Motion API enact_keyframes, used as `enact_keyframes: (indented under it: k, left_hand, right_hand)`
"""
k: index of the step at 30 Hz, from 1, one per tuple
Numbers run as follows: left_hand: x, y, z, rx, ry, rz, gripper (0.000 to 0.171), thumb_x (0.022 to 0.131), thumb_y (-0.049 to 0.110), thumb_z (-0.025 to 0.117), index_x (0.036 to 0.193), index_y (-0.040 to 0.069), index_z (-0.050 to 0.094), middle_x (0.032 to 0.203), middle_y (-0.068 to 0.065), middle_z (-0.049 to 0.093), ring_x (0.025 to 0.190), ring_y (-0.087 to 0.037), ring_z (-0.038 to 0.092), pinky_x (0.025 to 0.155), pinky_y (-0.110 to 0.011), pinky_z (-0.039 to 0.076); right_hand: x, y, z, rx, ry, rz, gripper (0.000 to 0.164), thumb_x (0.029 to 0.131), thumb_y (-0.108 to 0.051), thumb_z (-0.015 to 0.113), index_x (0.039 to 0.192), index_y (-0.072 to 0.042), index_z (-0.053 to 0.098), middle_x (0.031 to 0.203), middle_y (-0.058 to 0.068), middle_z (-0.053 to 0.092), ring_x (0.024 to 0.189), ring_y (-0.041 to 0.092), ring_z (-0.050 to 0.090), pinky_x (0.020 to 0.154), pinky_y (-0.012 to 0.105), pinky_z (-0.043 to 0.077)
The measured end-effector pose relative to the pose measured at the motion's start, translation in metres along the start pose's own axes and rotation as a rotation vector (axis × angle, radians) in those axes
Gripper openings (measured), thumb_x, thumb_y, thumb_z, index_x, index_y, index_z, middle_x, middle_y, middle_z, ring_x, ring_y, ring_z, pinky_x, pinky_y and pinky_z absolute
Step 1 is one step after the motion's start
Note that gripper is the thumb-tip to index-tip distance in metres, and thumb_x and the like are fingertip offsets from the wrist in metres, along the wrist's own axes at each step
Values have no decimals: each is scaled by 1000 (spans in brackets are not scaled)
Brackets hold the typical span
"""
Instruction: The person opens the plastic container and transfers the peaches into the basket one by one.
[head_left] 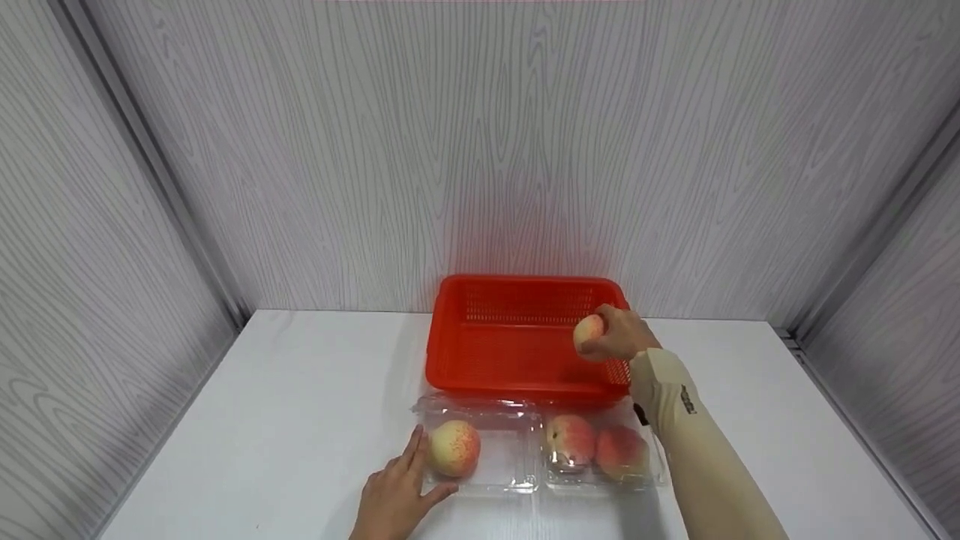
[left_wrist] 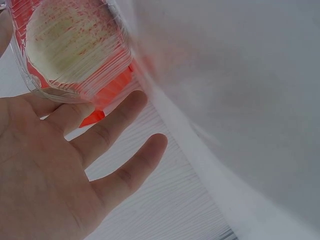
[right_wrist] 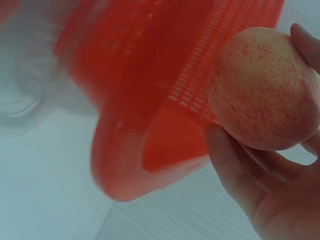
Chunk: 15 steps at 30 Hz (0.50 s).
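Observation:
My right hand [head_left: 621, 335] grips a peach [right_wrist: 265, 89] with curled fingers over the right side of the red plastic basket [head_left: 527, 392]. The peach is pale yellow with a red blush. At the front, my left hand [head_left: 395, 491] touches the left edge of a clear plastic clamshell [head_left: 504, 484], its fingers extended and spread. One yellow-and-red peach [head_left: 454, 448] sits in the clamshell's left part, seen through the plastic in the left wrist view. Two redder peaches, one [head_left: 570, 441] beside the other [head_left: 622, 452], lie in the clear plastic part on the right.
The basket has slotted walls and stands near the back wall [head_left: 510, 150], just behind the clear plastic. White tabletop [head_left: 322, 397] extends to both sides. Grey wood-grain panels [head_left: 97, 262] enclose the table at the left, back and right.

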<state>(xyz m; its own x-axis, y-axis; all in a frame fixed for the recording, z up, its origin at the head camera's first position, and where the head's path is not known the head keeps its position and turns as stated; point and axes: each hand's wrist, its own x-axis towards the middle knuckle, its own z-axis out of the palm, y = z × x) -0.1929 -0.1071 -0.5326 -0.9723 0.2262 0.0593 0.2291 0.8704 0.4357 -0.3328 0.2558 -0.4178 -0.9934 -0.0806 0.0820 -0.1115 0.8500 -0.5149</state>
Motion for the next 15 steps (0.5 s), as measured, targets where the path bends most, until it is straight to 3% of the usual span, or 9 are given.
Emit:
enact_keyframes:
  k: [10,15]
  left_hand:
    - [-2,-1,1,28,30,32,98,83,58,75,153,-3,40,153,-20,45,107,-38,65,87,-62,53]
    - [-3,-1,0,20,17,22,99,84,59,74,154,-2,38,153,-19,46,107,-37,65,88,-61,52]
  right_hand:
    - [-3,11,16,-70,-39,45,53,76,-19,85,118,3,61,98,16,67,89,34,62,83,51,53]
    - [-5,14,22,-44,-58,53,56,76,-18,85,122,4,60,99,15,67,90,33,62,84,52,53]
